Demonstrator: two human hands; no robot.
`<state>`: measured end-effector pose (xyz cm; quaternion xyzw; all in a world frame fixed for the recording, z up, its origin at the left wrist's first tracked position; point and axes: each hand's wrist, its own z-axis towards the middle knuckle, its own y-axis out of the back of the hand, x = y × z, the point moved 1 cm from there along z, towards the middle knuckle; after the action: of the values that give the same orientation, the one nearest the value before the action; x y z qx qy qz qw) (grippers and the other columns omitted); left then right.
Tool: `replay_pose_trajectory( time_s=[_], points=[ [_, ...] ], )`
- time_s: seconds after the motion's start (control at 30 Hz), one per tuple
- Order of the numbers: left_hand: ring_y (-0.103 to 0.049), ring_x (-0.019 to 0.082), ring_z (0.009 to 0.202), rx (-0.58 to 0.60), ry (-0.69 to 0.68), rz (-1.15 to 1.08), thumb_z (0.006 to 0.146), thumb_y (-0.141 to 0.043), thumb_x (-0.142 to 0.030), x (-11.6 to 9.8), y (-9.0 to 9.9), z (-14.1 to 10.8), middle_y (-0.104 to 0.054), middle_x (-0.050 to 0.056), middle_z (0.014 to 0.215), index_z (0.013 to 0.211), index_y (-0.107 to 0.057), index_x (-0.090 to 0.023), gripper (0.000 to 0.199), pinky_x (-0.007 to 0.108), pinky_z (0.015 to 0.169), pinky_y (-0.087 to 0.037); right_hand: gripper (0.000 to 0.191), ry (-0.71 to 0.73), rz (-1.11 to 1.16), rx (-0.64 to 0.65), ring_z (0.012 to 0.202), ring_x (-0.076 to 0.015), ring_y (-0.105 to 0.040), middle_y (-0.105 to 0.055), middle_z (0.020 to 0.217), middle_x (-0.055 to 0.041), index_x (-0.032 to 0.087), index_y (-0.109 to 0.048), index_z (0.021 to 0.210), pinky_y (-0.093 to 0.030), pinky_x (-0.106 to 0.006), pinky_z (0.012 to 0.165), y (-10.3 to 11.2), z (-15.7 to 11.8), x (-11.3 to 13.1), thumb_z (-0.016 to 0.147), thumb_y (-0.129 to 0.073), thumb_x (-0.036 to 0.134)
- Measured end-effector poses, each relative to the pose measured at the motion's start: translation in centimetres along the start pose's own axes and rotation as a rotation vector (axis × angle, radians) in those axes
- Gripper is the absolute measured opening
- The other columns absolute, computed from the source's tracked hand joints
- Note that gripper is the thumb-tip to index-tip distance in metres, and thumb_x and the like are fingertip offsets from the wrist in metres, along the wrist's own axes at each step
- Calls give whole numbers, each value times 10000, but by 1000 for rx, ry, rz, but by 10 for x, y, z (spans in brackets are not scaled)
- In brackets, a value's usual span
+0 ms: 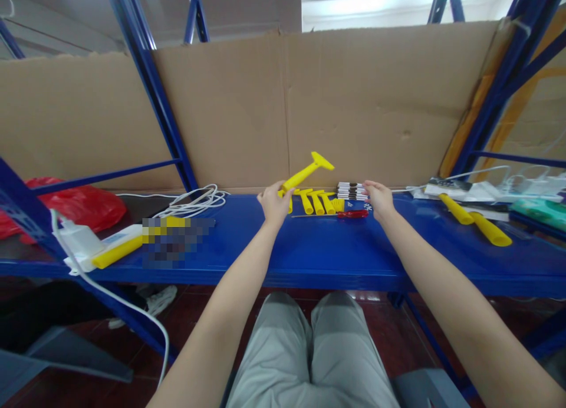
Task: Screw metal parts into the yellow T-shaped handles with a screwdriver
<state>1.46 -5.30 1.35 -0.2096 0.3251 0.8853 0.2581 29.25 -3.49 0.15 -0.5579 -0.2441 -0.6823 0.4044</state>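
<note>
My left hand is closed round the lower end of a yellow T-shaped scraper, its wide head tilted up to the right above the bench. My right hand has its fingers drawn together at the right end of a stack of white packets with black bands; whatever lies in the fingers is too small to make out. Several more yellow scraper pieces lie in a row between my hands. In front of the stack rests a screwdriver with a red handle, and tiny metal parts are scattered behind it.
Two yellow tubular handles lie at the right of the blue bench. A coiled white cable, a white power adapter and a red plastic bag are at the left. Cardboard walls the back; blue posts frame it.
</note>
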Motion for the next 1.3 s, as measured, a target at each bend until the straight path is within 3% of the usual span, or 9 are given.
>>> replay_pose_trajectory(
  time_s=[0.13,0.3,0.8,1.03,1.3],
  points=[
    [-625,240,1058,-53,338,84,845,-574,-389,24,8,10,-716,55,1068,999,-652,-230,235,411,959,-364,223,-10,-39,4,675,-120,-597,-683,793,-33,160,-690,865,-399,-181,474,-1,-4,2,684,-563,137],
    [-625,295,1064,-8,493,137,773,-639,-374,45,6,11,-725,86,1002,877,-658,-226,182,448,946,-355,218,-12,-44,29,674,-117,-606,-699,845,-35,166,-691,834,-412,-186,485,-2,-6,1,662,-561,133],
    [-614,355,1098,131,499,228,776,-640,-336,60,-7,9,-724,149,1024,936,-705,-240,197,524,953,-355,155,-33,-65,61,617,-99,-570,-667,733,-24,152,-677,733,-378,-172,471,-5,-22,14,682,-542,96],
    [-604,336,1127,208,450,249,774,-634,-393,64,-13,9,-718,125,1079,1074,-697,-277,328,507,968,-363,132,-39,-74,69,606,-92,-566,-664,743,-16,156,-654,694,-376,-175,477,-6,-23,14,686,-541,88],
    [-592,324,1147,315,381,278,811,-576,-349,64,-19,9,-714,99,1105,1098,-693,-312,312,506,971,-372,98,-19,-83,96,610,-97,-569,-654,716,-12,158,-641,667,-392,-174,483,-5,-21,11,668,-563,97]
  ],
)
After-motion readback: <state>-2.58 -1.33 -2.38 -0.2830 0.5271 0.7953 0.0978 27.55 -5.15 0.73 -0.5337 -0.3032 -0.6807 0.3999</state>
